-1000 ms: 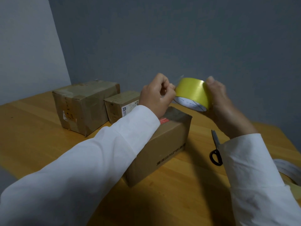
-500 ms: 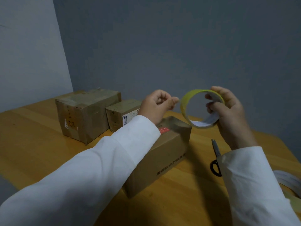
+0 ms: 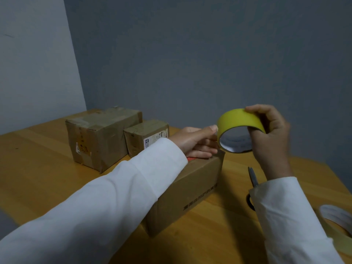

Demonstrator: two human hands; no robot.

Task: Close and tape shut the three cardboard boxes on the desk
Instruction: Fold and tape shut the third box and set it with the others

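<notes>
My right hand (image 3: pixel 272 134) grips a yellow tape roll (image 3: pixel 238 122) held above the far end of the nearest cardboard box (image 3: pixel 190 189). My left hand (image 3: pixel 196 141) reaches over that box's top, its index fingertip touching the roll's left rim; whether it pinches a tape end I cannot tell. The near box's flaps lie flat. Behind it stand a large taped box (image 3: pixel 101 136) and a small taped box (image 3: pixel 146 136), side by side.
Scissors (image 3: pixel 253 180) lie on the wooden desk (image 3: pixel 38 168) right of the near box, partly under my right sleeve. A second tape roll (image 3: pixel 337 218) sits at the desk's right edge. Grey walls close off the back and left.
Both hands dropped toward the near box. The roll turned from edge-on ring to showing its yellow outer face. My left hand uncurled and reached to the roll's rim.
</notes>
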